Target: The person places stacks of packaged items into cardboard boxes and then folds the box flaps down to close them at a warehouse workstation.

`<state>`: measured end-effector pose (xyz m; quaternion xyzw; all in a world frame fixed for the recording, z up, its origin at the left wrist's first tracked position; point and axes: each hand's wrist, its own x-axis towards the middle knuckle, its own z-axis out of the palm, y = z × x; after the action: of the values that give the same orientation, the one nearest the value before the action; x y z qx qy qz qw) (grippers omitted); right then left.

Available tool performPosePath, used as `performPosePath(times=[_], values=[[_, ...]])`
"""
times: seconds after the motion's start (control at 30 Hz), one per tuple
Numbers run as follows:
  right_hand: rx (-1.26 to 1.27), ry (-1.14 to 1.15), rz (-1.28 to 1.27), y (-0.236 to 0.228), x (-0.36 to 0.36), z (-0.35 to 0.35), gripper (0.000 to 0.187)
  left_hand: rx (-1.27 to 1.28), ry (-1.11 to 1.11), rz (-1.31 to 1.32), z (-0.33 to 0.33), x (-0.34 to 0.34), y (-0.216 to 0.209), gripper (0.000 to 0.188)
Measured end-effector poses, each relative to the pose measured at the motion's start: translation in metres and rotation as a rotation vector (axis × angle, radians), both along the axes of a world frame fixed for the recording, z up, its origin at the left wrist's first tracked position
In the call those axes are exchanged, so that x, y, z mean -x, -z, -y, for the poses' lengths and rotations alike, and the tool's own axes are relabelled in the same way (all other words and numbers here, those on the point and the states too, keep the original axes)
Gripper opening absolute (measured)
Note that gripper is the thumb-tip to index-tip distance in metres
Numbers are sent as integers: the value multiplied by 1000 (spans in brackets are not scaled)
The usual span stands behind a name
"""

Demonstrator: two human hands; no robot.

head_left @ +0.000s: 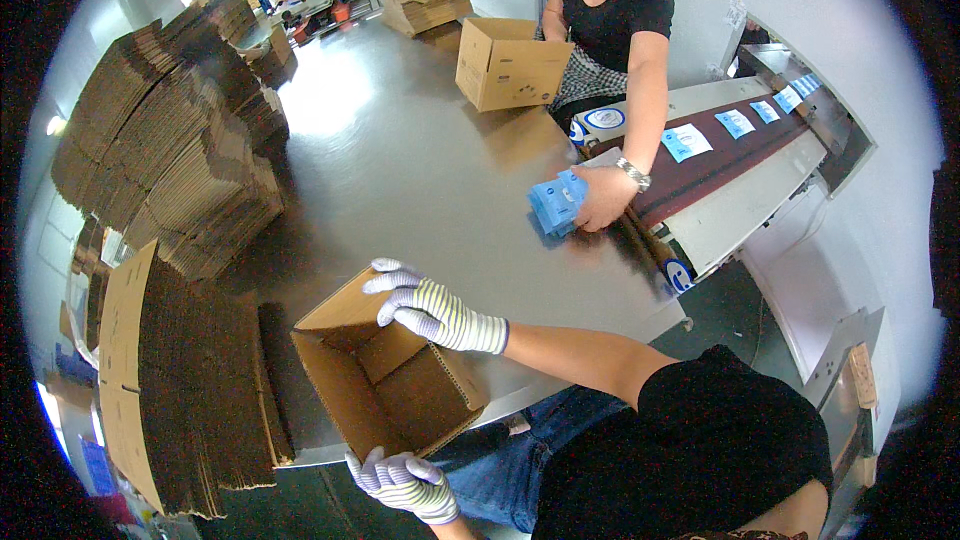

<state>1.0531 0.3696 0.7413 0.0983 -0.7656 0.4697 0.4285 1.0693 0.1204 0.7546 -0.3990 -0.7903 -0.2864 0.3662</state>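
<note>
An open, unfilled cardboard box (385,395) is tilted at the table's near edge, its mouth facing up toward me. My right hand (435,312), in a white striped knit glove, holds the box's far upper wall with its fingers bent over the rim. At the lower rim, my left hand (405,485), gloved alike, grips the near edge; part of its thumb side is hidden by the cardboard. Across the table, a co-worker's bare hand (605,198) holds a stack of blue packets (557,204) just above the tabletop.
Tall stacks of flattened cardboard (190,140) line the left side, with another upright stack (205,390) beside my box. A metal table (400,180) spans the middle. A second open box (515,65) stands near the co-worker. Blue-and-white packets lie on a conveyor (710,155) at right.
</note>
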Motion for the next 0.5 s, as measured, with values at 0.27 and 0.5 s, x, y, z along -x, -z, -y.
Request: performPosePath(times=[0.27, 0.5], values=[[39, 17, -26, -2, -1, 3, 12, 1, 15, 24, -1, -2, -3, 11], [21, 20, -28, -1, -1, 1, 11, 3, 29, 8, 0, 0, -2, 20]])
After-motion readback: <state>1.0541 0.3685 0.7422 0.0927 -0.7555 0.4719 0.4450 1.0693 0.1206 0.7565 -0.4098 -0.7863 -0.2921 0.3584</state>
